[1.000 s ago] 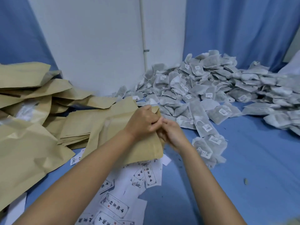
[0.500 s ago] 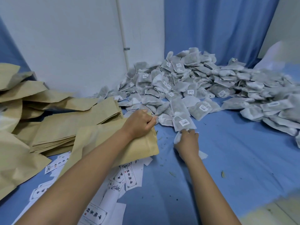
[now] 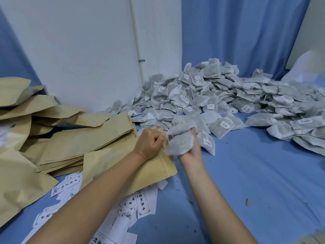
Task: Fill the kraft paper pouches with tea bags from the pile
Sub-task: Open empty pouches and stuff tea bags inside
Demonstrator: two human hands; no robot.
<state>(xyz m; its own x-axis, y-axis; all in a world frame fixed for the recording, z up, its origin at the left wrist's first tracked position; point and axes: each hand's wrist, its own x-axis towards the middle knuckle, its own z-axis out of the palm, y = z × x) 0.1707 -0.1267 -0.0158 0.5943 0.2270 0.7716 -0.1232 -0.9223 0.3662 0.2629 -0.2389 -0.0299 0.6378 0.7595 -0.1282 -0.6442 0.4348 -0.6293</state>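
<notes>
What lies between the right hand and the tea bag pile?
In the head view, a loose labelled tea bag on the blue cloth lies between the right hand and the pile.

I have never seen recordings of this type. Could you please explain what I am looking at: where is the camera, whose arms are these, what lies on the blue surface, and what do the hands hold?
There is no machine here: a person works with two bare hands. The only camera sits on the person's head and looks forward and down, so both arms enter from the bottom edge. The left hand grips the top edge of a kraft paper pouch with curled fingers. The right hand holds a few tea bags right beside that edge. On the blue cloth lie a big pile of tea bags at the back right, a stack of flat pouches at the left, and printed paper labels near the person.
</notes>
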